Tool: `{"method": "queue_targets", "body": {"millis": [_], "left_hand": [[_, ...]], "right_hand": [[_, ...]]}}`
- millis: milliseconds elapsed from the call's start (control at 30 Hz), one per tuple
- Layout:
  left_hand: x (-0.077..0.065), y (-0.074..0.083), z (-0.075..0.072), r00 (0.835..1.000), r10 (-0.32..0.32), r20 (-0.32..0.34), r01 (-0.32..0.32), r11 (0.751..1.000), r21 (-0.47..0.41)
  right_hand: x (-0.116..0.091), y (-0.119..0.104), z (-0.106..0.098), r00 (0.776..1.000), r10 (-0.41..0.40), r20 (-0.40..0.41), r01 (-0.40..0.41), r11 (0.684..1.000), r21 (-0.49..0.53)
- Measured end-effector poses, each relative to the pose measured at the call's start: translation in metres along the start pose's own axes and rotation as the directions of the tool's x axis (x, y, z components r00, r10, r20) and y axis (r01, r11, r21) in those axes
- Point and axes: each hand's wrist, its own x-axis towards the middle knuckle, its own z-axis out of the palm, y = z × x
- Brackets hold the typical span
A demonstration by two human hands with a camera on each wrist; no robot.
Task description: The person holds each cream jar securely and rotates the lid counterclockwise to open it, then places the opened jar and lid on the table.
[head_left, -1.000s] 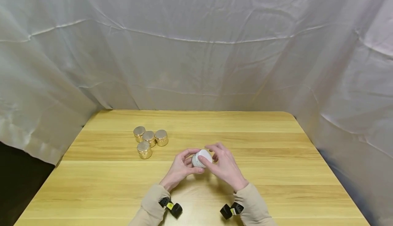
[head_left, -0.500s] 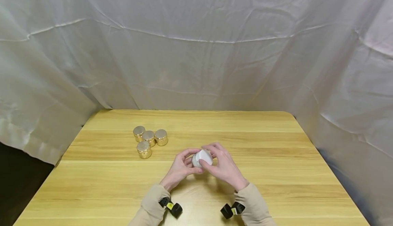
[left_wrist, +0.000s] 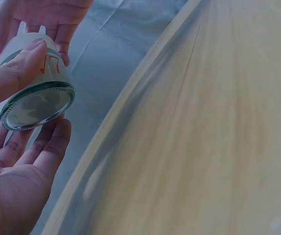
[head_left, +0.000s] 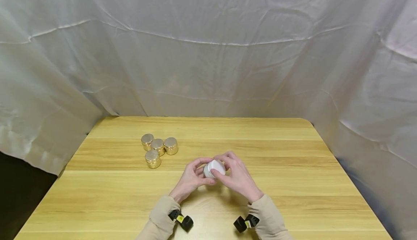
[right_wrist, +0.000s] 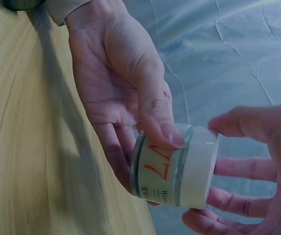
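Gripping the jar [right_wrist: 160,182] round its body with the left fingers [left_wrist: 57,143], pinching its white lid [right_wrist: 199,169] with the right fingers [right_wrist: 241,201], tilted above the bench [head_left: 277,182]. Apparently turning the lid, on or off hard to tell; probably calling next for a twist against a braced body. Beyond and left of the jar, four gold containers [head_left: 158,146] close together; farther behind, pale draped cloth [head_left: 208,70].

Curtained-off recording space, pale cloth [head_left: 208,59] hung behind the desk [head_left: 309,171] and along its sides, black wrist cameras [head_left: 187,224] above the desk
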Motion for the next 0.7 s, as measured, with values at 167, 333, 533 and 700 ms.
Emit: {"method": "queue_targets", "body": {"millis": [167,333,533,700], "left_hand": [[-0.0001,0.0002,0.0008,1.000,-0.006,-0.014,0.006,1.000,0.007],[-0.0001,0.0011,0.0011,1.000,-0.012,-0.014,0.012,1.000,0.000],[-0.0001,0.0010,0.0007,1.000,-0.016,0.000,0.016,1.000,-0.009],[0.0001,0.0012,0.0009,1.000,-0.011,-0.004,0.011,1.000,-0.005]], "right_hand": [[-0.0003,0.0008,-0.0005,1.000,-0.005,0.021,0.005,1.000,0.014],[-0.0005,0.0006,-0.0002,1.000,0.023,0.008,-0.023,1.000,-0.004],[-0.0005,-0.0009,-0.0005,0.999,0.033,-0.016,-0.033,0.999,-0.001],[-0.0001,-0.0006,-0.0009,1.000,0.011,-0.022,-0.010,1.000,0.009]]}}
